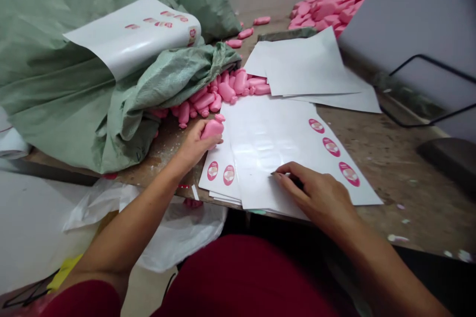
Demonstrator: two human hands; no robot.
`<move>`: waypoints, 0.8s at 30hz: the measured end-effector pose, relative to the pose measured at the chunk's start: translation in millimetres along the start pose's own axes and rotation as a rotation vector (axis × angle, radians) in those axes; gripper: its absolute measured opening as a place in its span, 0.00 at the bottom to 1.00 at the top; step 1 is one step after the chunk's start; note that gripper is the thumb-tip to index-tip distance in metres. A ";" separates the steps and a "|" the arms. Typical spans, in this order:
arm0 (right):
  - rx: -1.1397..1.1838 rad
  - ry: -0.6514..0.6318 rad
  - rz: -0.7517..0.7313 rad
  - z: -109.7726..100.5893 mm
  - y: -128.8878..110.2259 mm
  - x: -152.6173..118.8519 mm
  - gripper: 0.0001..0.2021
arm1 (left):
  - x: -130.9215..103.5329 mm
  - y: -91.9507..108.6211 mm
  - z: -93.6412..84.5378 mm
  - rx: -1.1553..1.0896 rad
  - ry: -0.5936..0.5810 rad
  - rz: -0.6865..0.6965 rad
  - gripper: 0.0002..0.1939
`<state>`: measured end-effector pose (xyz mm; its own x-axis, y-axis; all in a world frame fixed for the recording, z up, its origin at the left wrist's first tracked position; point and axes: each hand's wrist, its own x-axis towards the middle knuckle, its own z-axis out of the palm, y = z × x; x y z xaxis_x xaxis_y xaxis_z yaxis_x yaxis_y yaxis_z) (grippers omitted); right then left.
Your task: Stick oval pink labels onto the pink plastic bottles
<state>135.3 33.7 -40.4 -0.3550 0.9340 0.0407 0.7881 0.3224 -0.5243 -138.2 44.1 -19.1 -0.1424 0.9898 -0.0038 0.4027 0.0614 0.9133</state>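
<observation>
L hand: clamped on pink btl — L of glossy sheet
R hand: over sheet — can't tell if tips meet

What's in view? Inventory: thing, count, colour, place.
table: 1, brown, centre
sack: 1+, green, left
sheets: several, white, some pink-printed, on table and sack
loose containers: many, pink, beside sack
held container: 1, pink, left of centre
far pile: many pieces, pink, back right
wire frame: 1, black, right
plastic bag: 1+, white, below table
unclear item: 1, yellow, lower left
scraps: several, pale, on table
garment: 1, red, bottom
left hand: 1, around held container
right hand: 1, at sheets
</observation>
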 end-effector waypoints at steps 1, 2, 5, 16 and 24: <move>0.015 -0.001 0.006 0.3 -4.9 2.1 0.12 | -0.7 -0.9 3.0 -0.074 -0.035 0.003 0.19; 0.046 -0.014 0.008 1.3 -11.3 4.4 0.12 | 0.2 -2.5 5.1 -0.148 -0.073 0.007 0.19; 0.159 -0.075 -0.010 7.0 -33.0 11.1 0.12 | 7.0 -11.2 4.9 -0.252 -0.125 0.059 0.19; 0.348 0.026 0.046 8.7 -31.7 12.1 0.11 | -45.6 -17.2 47.7 -0.549 0.216 -0.064 0.15; 0.068 -0.007 -0.181 33.6 -52.4 12.6 0.05 | -41.7 -0.3 53.8 -0.618 0.251 -0.027 0.15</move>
<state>72.6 23.4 -41.1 -0.4914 0.8606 0.1339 0.6756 0.4737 -0.5650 -83.7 9.7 -41.0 -0.3813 0.9244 -0.0035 -0.1858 -0.0729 0.9799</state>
